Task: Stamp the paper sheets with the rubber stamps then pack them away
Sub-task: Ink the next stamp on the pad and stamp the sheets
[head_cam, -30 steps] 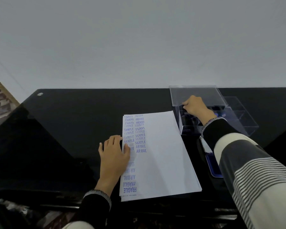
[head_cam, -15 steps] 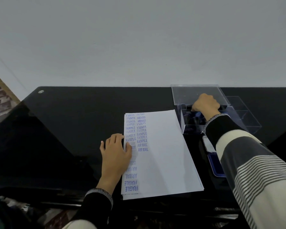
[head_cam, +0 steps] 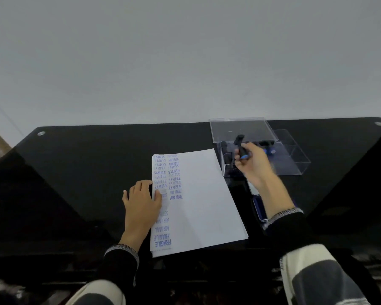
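Our right hand (head_cam: 252, 165) has its grip closed around a black stamp (head_cam: 240, 146) above the clear box (head_cam: 293, 159); our left hand (head_cam: 142, 200) rests flat, fingers relaxed, on the paper sheets (head_cam: 202, 199) on the table (head_cam: 86, 164).

table (head_cam: 86, 172): black, glossy | carried: paper sheets (head_cam: 205, 201) stacked at centre | clear box (head_cam: 295, 159) and ink pad (head_cam: 259, 208) set right
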The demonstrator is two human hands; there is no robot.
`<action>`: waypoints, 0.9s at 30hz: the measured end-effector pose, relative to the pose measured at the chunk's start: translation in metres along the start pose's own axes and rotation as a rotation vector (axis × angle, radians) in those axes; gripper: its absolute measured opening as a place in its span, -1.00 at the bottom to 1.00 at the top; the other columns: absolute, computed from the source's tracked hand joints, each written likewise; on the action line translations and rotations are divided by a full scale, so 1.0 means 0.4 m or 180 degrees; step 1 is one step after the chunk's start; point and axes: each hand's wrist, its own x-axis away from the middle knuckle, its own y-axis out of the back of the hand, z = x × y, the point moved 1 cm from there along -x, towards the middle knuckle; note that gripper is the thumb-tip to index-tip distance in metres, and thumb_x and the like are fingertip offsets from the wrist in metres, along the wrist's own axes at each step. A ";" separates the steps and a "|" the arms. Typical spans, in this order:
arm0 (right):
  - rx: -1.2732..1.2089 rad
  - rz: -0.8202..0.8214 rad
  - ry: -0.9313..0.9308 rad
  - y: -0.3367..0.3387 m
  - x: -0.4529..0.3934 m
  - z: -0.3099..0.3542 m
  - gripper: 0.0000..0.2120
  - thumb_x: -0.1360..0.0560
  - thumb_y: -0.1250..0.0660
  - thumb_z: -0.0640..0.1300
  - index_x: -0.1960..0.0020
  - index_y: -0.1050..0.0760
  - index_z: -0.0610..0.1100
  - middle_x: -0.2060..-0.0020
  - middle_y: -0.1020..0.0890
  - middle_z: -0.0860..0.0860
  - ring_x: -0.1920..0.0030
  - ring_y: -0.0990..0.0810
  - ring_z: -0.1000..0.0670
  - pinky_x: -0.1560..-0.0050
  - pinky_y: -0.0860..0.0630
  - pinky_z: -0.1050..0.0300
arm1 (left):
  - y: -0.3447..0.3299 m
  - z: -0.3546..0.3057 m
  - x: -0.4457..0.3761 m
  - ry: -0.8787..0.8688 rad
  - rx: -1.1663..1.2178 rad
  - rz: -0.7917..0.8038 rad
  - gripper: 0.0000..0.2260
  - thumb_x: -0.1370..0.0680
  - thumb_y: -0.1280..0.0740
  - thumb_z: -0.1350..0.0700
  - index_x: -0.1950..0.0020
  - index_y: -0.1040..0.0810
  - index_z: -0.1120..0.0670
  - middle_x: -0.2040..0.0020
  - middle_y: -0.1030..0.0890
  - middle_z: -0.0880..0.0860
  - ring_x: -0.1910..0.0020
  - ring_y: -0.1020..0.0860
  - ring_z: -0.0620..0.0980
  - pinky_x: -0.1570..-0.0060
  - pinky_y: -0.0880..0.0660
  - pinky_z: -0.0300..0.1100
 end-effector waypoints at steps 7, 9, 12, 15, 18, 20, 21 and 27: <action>0.0720 0.0113 0.0021 0.112 0.134 -0.040 -0.83 -0.55 -0.24 -0.25 0.21 -0.35 -0.14 0.40 -0.39 -0.04 0.52 -0.28 0.08 0.58 -0.14 0.27 | 0.006 -0.003 0.012 -0.0373 -0.0124 0.0046 -0.80 -0.60 -0.22 0.11 -0.19 -0.52 0.06 -0.20 -0.48 0.01 -0.20 -0.48 0.07 -0.38 -0.22 0.18; 0.1254 -0.0028 0.0155 0.164 0.165 -0.022 -0.83 -0.56 -0.24 -0.25 0.21 -0.38 -0.16 0.40 -0.45 -0.07 0.52 -0.31 0.06 0.57 -0.16 0.26 | 0.012 -0.004 0.011 -0.0319 -0.0286 0.0117 -0.80 -0.61 -0.20 0.10 -0.18 -0.53 0.05 -0.21 -0.48 0.01 -0.23 -0.46 0.07 -0.39 -0.19 0.19; 0.2024 -0.0361 0.0381 0.245 0.193 0.021 -0.82 -0.56 -0.23 -0.27 0.22 -0.41 -0.15 0.40 -0.53 -0.10 0.54 -0.33 0.05 0.58 -0.21 0.27 | 0.006 -0.052 0.017 -0.0211 -0.0701 0.0182 -0.76 -0.62 -0.17 0.08 -0.24 -0.51 0.04 -0.36 -0.39 0.02 -0.41 -0.29 0.07 -0.43 -0.01 0.24; 0.2586 -0.0654 0.0599 0.301 0.202 0.056 -0.76 -0.54 -0.27 -0.23 0.30 -0.39 -0.12 0.46 -0.49 -0.06 0.54 -0.33 0.06 0.55 -0.22 0.30 | -0.024 -0.161 0.056 -0.0786 -0.0330 0.0293 -0.73 -0.62 -0.20 0.04 -0.29 -0.50 0.04 -0.42 -0.37 0.02 -0.43 -0.29 0.04 -0.45 -0.01 0.13; 0.3287 -0.1078 0.1060 0.319 0.207 0.077 -0.67 -0.50 -0.35 -0.04 0.37 -0.39 -0.15 0.48 -0.48 -0.04 0.44 -0.40 0.04 0.41 -0.31 0.17 | -0.069 -0.297 0.121 -0.1550 0.0387 0.0876 -0.66 -0.61 -0.23 -0.06 -0.35 -0.47 0.02 -0.40 -0.42 -0.03 -0.42 -0.31 -0.03 -0.48 -0.07 0.00; 0.3571 -0.1160 0.1271 0.316 0.206 0.080 -0.62 -0.49 -0.36 0.00 0.37 -0.40 -0.21 0.48 -0.46 -0.04 0.42 -0.40 0.07 0.36 -0.32 0.26 | -0.103 -0.366 0.157 -0.1800 0.0352 0.1155 -0.52 -0.57 -0.22 -0.20 -0.42 -0.38 -0.01 -0.44 -0.36 -0.08 -0.47 -0.21 -0.08 -0.50 0.01 -0.04; 0.3699 -0.1140 0.1343 0.313 0.200 0.080 -0.62 -0.49 -0.36 0.00 0.38 -0.39 -0.21 0.50 -0.44 -0.03 0.42 -0.40 0.08 0.40 -0.28 0.33 | -0.121 -0.390 0.168 -0.1866 0.0230 0.1247 -0.43 -0.54 -0.21 -0.28 -0.46 -0.32 -0.02 -0.47 -0.31 -0.10 -0.50 -0.14 -0.08 -0.51 0.07 -0.03; 0.4446 -0.0865 0.1310 0.284 0.144 0.068 -0.68 -0.51 -0.27 -0.08 0.38 -0.34 -0.13 0.48 -0.46 -0.03 0.39 -0.46 -0.07 0.38 -0.36 0.11 | -0.189 -0.410 0.188 -0.1807 -0.0029 0.1397 -0.17 -0.43 -0.15 -0.46 -0.56 -0.06 -0.05 -0.55 -0.10 -0.13 -0.55 0.06 -0.06 -0.51 0.20 0.02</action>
